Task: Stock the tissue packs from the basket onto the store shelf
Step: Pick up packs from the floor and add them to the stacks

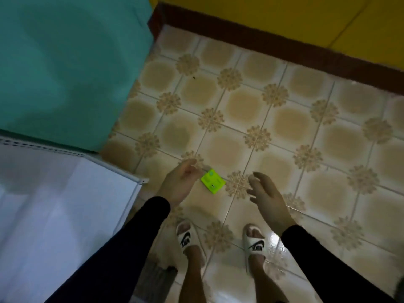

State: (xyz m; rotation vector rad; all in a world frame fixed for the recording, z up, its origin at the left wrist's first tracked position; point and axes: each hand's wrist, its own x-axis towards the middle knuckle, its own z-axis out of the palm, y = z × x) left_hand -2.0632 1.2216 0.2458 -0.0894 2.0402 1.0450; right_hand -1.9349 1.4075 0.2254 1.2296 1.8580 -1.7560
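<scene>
One green tissue pack (213,181) lies on tiled floor (284,127). Left hand (178,184) loosely curled, right hand (267,193) spread; neither holds anything.

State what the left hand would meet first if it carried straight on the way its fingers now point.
The left hand points forward and down, toward the floor. Its fingers would probably first meet the patterned floor tile, just beside the green tissue pack. Depth is unclear, so the pack's near corner could come first.
</scene>
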